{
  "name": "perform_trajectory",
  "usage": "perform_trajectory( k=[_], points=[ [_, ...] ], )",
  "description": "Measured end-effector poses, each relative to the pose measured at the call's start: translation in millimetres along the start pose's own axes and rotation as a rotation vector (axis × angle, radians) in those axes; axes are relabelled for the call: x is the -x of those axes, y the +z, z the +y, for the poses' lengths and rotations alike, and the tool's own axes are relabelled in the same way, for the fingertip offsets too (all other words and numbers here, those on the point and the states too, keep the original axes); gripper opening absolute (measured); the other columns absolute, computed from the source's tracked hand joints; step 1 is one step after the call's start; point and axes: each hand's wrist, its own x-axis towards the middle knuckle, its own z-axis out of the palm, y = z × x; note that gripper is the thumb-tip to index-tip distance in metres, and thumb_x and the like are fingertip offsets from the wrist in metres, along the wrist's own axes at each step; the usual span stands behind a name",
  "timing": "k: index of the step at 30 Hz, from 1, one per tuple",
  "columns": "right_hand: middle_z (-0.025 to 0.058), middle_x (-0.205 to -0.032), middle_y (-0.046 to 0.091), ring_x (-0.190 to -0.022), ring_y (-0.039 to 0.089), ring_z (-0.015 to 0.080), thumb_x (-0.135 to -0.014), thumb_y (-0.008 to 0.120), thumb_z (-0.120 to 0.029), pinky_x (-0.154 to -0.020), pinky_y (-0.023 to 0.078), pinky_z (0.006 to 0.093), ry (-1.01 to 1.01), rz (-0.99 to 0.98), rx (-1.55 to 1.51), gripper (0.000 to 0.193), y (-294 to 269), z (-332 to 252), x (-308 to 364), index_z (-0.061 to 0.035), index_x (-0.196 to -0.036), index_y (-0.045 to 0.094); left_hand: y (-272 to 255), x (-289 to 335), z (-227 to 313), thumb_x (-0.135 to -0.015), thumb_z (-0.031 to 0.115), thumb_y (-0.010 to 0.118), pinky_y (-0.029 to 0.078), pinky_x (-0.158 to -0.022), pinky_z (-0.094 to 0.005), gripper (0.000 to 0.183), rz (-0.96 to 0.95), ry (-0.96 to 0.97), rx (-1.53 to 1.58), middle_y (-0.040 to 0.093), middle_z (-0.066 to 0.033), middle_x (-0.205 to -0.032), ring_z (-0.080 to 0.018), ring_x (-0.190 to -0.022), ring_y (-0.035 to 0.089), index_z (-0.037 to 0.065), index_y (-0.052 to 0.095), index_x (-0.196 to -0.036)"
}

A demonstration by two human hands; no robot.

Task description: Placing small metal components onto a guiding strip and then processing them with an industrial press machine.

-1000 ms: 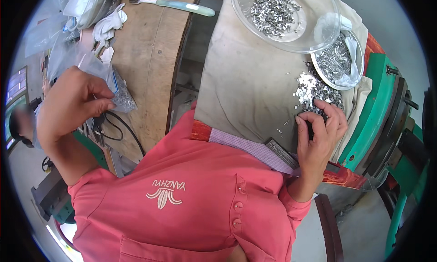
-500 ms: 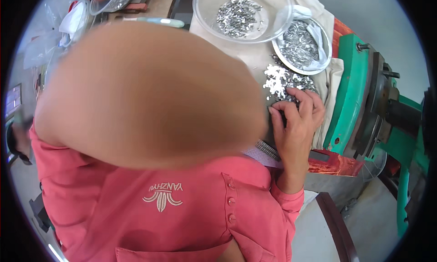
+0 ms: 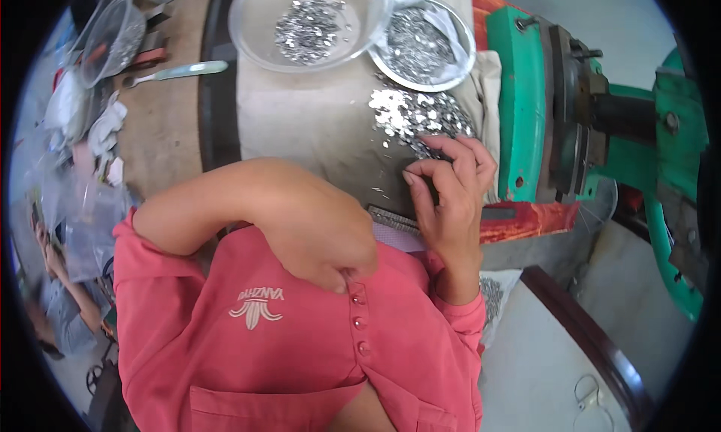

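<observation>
My left hand (image 3: 323,240) is closed, bent in against the front of the pink shirt (image 3: 300,364). Its thumb and fingers pinch the cloth beside the button strip. My right hand (image 3: 454,180) is at the near edge of a loose pile of small shiny metal pieces (image 3: 405,113). Its thumb and index fingertips meet in a pinch, and anything between them is too small to make out; the other fingers curve over the pile. Behind the pile stands a white-rimmed bowl (image 3: 420,45) of slender metal pieces with some pale cloth inside. A clear plastic tub (image 3: 251,38) beside it holds more pieces.
A green machine frame (image 3: 518,117) with dark metal parts stands close on the right. A ridged metal strip (image 3: 394,218) lies near my right wrist. On the wooden bench to the left are a pale-handled tool (image 3: 188,70) and another clear tub (image 3: 113,42). Another person's arm (image 3: 75,289) shows far left.
My left hand has come down from close in front of the camera to the shirt front. The view has shifted, and my right hand stays by the pile.
</observation>
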Motion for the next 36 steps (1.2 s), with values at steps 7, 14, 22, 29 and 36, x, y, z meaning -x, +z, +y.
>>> perform_trajectory(
  k=[7,14,22,29,36],
  points=[
    [0.0060,-0.117,0.065,-0.117,0.049,0.0361,-0.074,0.079,-0.005,-0.101,0.036,0.0440,0.041,-0.008,-0.014,0.019,-9.7,-0.4,30.1,-0.0103,-0.089,0.069,6.7,37.4,-11.1,-0.089,0.024,0.067,0.047,-0.059,-0.0485,0.019,0.342,-0.252,-0.102,0.065,-0.0130,-0.068,-0.0383,-0.066,0.063,0.006,0.063,-0.092],
    [0.0052,-0.116,0.066,-0.121,0.049,0.0326,-0.072,0.082,-0.008,-0.103,0.033,0.0427,0.073,-0.029,-0.047,0.018,-3.5,-9.4,50.8,-0.0118,-0.086,0.072,19.8,30.6,-13.8,-0.090,0.022,0.066,0.045,-0.057,-0.0440,0.015,0.545,-0.274,0.051,0.064,-0.0110,-0.069,-0.0354,-0.065,0.062,0.007,0.062,-0.093],
    [0.0037,-0.120,0.063,-0.122,0.047,0.0342,-0.074,0.080,-0.007,-0.102,0.034,0.0434,0.063,-0.048,-0.034,0.020,0.1,-9.8,55.4,-0.0114,-0.091,0.070,5.1,-26.8,-30.7,-0.090,0.013,0.060,0.048,-0.067,-0.0484,0.010,0.778,-0.295,-0.418,0.065,-0.0145,-0.079,-0.0385,-0.075,0.063,0.003,0.059,-0.091],
    [0.0017,-0.117,0.065,-0.119,0.051,0.0304,-0.074,0.080,-0.011,-0.102,0.035,0.0441,0.052,-0.020,0.020,0.018,-0.7,-8.3,68.3,-0.0132,-0.089,0.071,18.6,-28.5,-40.4,-0.088,0.014,0.065,0.049,-0.071,-0.0477,0.013,0.684,-0.287,-0.244,0.062,-0.0136,-0.086,-0.0374,-0.082,0.063,0.003,0.058,-0.092],
    [-0.0003,-0.116,0.065,-0.120,0.050,0.0284,-0.073,0.082,-0.016,-0.102,0.035,0.0450,0.034,-0.020,0.072,0.020,-2.6,-9.8,71.8,-0.0148,-0.091,0.074,34.1,-22.7,-34.4,-0.079,0.018,0.075,0.050,-0.072,-0.0472,0.027,0.705,-0.298,-0.234,0.057,-0.0119,-0.093,-0.0366,-0.084,0.062,0.004,0.056,-0.093]
  ],
)
